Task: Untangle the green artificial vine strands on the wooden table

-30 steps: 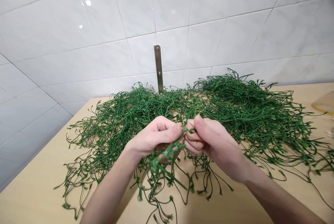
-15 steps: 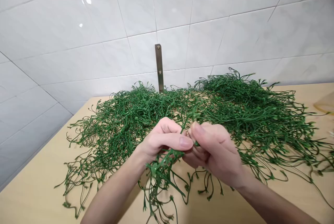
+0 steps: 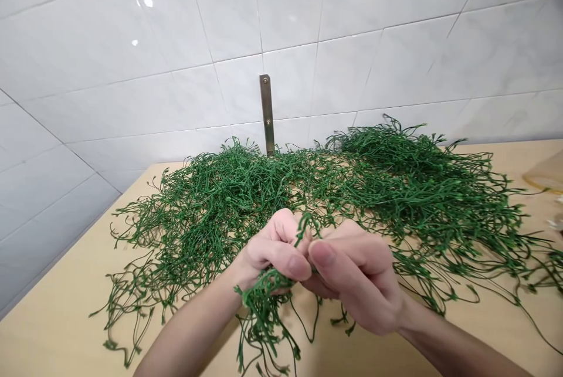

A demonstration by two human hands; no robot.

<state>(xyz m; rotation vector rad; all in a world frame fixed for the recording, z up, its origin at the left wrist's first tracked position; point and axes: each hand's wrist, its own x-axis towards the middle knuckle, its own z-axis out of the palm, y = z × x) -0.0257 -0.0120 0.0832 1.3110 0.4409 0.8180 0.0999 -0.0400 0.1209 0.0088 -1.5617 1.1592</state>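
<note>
My left hand (image 3: 273,249) is closed round a small bunch of thin green artificial plant stems (image 3: 265,306), which hangs below its fingers over the table. The stems have small forked or knobbed tips. My right hand (image 3: 358,271) is pinched shut right beside it, thumb close to the left thumb. A bent green stem (image 3: 305,221) arches up between both hands, and its end goes in at the right fingertips. What lies under the right thumb is mostly hidden.
Behind the hands a wide heap of loose green stems (image 3: 229,195) covers much of the wooden table (image 3: 57,306). A metal bracket (image 3: 267,113) is screwed to the tiled wall (image 3: 176,37). A translucent yellowish container (image 3: 545,175) stands at the right edge.
Both hands have lowered slightly. The stem that stood up straight between them is now bent into a small arch, and my right thumb has come down toward the left thumb.
</note>
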